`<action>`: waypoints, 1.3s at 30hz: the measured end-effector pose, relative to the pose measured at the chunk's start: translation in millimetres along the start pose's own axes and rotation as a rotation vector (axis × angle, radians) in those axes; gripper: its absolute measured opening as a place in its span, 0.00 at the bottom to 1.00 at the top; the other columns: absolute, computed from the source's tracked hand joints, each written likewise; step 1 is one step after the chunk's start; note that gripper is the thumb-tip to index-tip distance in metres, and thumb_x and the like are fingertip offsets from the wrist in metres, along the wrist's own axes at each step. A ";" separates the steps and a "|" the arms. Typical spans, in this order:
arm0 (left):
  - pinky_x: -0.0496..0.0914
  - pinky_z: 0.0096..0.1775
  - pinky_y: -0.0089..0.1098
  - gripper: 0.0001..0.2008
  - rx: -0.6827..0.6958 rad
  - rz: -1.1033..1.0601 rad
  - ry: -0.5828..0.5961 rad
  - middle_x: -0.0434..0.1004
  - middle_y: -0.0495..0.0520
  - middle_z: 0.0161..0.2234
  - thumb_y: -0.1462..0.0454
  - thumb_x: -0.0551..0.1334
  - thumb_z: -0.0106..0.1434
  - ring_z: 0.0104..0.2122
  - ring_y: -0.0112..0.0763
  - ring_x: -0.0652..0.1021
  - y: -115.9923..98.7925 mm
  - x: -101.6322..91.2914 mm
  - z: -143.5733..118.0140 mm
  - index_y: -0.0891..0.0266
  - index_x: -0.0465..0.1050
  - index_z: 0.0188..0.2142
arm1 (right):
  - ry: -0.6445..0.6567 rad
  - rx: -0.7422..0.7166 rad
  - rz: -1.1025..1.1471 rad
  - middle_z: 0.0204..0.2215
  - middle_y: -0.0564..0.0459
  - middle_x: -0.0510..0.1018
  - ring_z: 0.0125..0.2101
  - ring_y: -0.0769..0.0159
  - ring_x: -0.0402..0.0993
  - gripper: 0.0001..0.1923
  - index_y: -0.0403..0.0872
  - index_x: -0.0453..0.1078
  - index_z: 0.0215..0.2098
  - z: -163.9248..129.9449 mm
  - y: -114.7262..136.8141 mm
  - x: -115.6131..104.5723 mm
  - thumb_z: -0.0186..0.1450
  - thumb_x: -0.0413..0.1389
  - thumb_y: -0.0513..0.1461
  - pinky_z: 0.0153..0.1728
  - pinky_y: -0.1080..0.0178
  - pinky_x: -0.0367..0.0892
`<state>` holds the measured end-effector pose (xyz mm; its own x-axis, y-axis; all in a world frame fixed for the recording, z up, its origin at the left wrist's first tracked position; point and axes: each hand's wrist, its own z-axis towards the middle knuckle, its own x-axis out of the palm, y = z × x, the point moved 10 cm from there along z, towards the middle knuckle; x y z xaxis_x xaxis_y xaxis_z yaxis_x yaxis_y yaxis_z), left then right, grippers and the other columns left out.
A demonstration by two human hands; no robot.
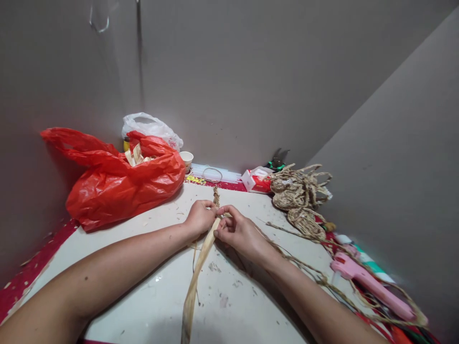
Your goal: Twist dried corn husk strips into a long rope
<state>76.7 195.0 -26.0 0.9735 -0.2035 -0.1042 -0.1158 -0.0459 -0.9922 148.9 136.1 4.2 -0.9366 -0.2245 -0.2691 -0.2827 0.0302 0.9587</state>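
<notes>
While both forearms stretch across the white table [150, 306], the left hand [200, 217] and the right hand [238, 231] meet near its middle, fingers curled shut and pinching a dried corn husk strip [195, 282] between them. Above the fingertips a short braided end [216, 195] stands up toward the far edge; below them the loose pale strip trails back toward the near edge. Toward the far left corner lies a red plastic bag [118, 184] with husks showing in its mouth, a white plastic bag [150, 126] behind it and a paper cup [186, 158] just beside it. Along the right edge sit a heap of woven straw pieces [299, 198] and a pink glue gun [369, 284].
</notes>
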 end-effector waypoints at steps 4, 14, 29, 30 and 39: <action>0.60 0.27 0.25 0.06 -0.010 0.010 -0.023 0.65 0.45 0.18 0.64 0.58 0.53 0.21 0.23 0.65 1.8 -1.7 0.2 0.65 0.68 0.24 | -0.087 -0.038 0.124 0.18 0.65 0.64 0.16 0.76 0.59 0.18 0.50 0.55 0.37 0.2 -0.5 -3.8 0.51 0.56 0.35 0.17 0.72 0.56; 0.57 0.24 0.25 0.08 0.008 -0.088 -0.062 0.61 0.44 0.16 0.64 0.56 0.56 0.18 0.22 0.62 -0.2 -6.5 -0.3 0.64 0.65 0.23 | 0.076 0.268 0.304 0.22 0.51 0.75 0.13 0.78 0.62 0.18 0.42 0.67 0.27 0.5 -32.7 3.0 0.56 0.58 0.50 0.09 0.75 0.55; 0.53 0.18 0.22 0.08 0.005 -0.042 -0.056 0.59 0.42 0.12 0.62 0.54 0.59 0.12 0.21 0.60 -1.9 -0.8 -4.6 0.62 0.62 0.25 | 0.020 0.164 0.175 0.09 0.57 0.68 0.09 0.78 0.58 0.17 0.42 0.66 0.18 1.5 -28.0 7.8 0.56 0.56 0.46 0.10 0.74 0.54; 0.53 0.18 0.22 0.08 0.030 -0.026 -0.058 0.58 0.42 0.12 0.62 0.54 0.59 0.12 0.20 0.60 -3.1 -0.5 -4.3 0.62 0.63 0.25 | 0.013 0.160 0.171 0.09 0.57 0.68 0.09 0.78 0.58 0.16 0.42 0.66 0.18 1.5 -27.7 7.3 0.56 0.56 0.46 0.10 0.74 0.54; 0.53 0.19 0.22 0.09 0.081 -0.029 -0.064 0.58 0.42 0.12 0.61 0.55 0.58 0.13 0.20 0.60 -6.7 -0.9 -4.7 0.62 0.63 0.25 | -0.030 0.147 0.171 0.10 0.59 0.68 0.09 0.79 0.58 0.14 0.44 0.62 0.17 2.1 -25.7 3.7 0.53 0.57 0.44 0.10 0.74 0.53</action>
<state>75.7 190.9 -19.0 0.9871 -0.1404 -0.0766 -0.0733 0.0287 -0.9969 152.2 136.5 -21.6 -0.9786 -0.1748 -0.1089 -0.1447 0.2076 0.9675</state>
